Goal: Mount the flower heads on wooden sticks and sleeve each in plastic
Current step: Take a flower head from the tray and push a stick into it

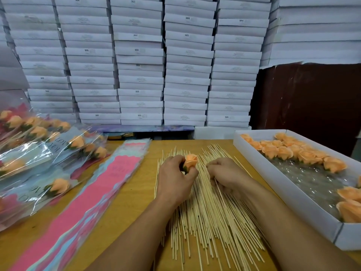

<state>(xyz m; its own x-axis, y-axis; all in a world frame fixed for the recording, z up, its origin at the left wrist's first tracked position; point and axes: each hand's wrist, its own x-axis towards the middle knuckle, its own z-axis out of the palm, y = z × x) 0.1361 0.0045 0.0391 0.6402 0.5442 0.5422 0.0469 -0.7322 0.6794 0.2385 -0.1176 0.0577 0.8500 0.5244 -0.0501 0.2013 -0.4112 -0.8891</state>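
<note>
We begin with the wall of stacked white boxes (pixel 140 61) behind the desk's far edge. The wooden desk (pixel 109 227) carries everything else. Along its right edge lies a white tray (pixel 289 194) holding loose orange flower heads (pixel 304 153), most of them bunched at its far end and a few at its near end. At the left edge we see a heap of finished sleeved flowers (pixel 39 149), each on a stick inside clear plastic. Just right of that heap, a stack of empty pink-and-blue plastic sleeves (pixel 101 192) runs diagonally from the near left corner toward the middle of the far edge. A loose pile of wooden sticks (pixel 207 218) fans across the centre of the desk.

The left hand (pixel 175 180) pinches one orange flower head (pixel 190 162) by its green base, above the far part of the pile. The right hand (pixel 226 177) has its fingers curled down onto the sticks; it appears to close on a single wooden stick (pixel 219 189), though motion blur leaves this uncertain.

We judge the step in hand to be selecting a stick for mounting. The next move calls for freeing one stick from the pile, aligning its tip with the green base, and pushing it in straight.
</note>
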